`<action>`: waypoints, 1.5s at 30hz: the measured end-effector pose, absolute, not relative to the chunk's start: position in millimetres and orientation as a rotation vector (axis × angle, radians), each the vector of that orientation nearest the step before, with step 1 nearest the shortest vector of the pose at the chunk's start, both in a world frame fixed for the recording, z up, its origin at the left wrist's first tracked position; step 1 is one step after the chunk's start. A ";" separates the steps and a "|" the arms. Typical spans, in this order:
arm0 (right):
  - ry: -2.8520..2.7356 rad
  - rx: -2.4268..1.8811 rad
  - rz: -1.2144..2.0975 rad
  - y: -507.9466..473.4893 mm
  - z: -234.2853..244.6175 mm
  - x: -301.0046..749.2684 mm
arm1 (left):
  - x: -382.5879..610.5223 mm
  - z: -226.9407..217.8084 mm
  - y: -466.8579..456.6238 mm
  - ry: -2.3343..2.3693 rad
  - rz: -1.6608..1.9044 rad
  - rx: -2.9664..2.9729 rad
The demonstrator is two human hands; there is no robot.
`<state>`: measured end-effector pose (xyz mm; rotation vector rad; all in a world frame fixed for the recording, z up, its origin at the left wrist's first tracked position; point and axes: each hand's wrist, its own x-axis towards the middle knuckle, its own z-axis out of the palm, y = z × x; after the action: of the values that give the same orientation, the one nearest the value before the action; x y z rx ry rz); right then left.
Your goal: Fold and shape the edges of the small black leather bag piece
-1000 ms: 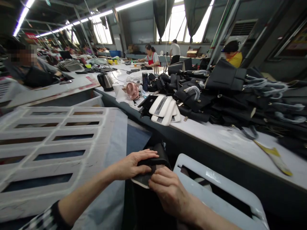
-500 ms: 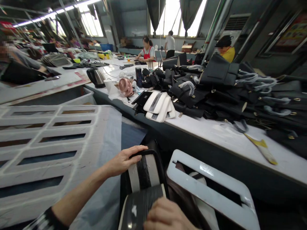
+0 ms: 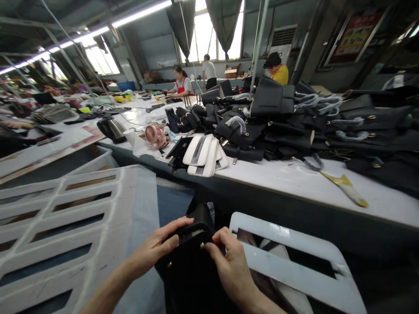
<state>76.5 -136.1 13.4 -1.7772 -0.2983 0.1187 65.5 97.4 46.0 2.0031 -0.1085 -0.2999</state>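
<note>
A black bag (image 3: pixel 193 279) stands upright in front of me at the bottom centre, its dark front dotted with small gold-coloured studs. My left hand (image 3: pixel 160 244) grips its upper left rim, fingers over the top and thumb on the near side. At the upper right corner, my right hand (image 3: pixel 231 261) pinches the rim between thumb and bent fingers, close to one stud. A narrow gap along the top shows a pale strip inside. The lower part of the bag is too dark to make out.
To the right lies a white slotted frame (image 3: pixel 278 257) over brown and pale pieces. Left is a white slotted board (image 3: pixel 108 226). The table beyond bears white pads (image 3: pixel 199 150), a pink fan (image 3: pixel 155 135), a kettle (image 3: pixel 113 128) and piled black bags (image 3: pixel 275 100). Other people work behind.
The black front now covers the pale, dark-striped panel inside the bag. My right hand has moved up from the bottom edge to the rim. The camera view has turned rightward.
</note>
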 end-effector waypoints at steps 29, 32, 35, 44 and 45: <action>-0.021 -1.706 0.262 -120.4 8.6 91.4 | 59.6 23.2 84.5 0.121 -0.061 2.060; -0.009 -1.693 0.280 -119.5 6.2 93.9 | 60.1 22.0 85.0 0.137 -0.059 2.057; -0.018 -1.707 0.287 -118.6 3.3 94.9 | 60.3 21.2 85.2 0.135 -0.046 2.059; -0.244 -1.716 0.136 -115.3 15.2 103.7 | 54.5 20.5 81.8 0.119 0.028 2.103; -0.272 -1.728 0.127 -114.6 17.1 105.1 | 54.0 20.5 81.6 0.109 0.035 2.102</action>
<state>105.1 -114.6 17.1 -1.7279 -0.2715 0.1274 54.0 81.6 20.5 2.1019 0.1093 0.0347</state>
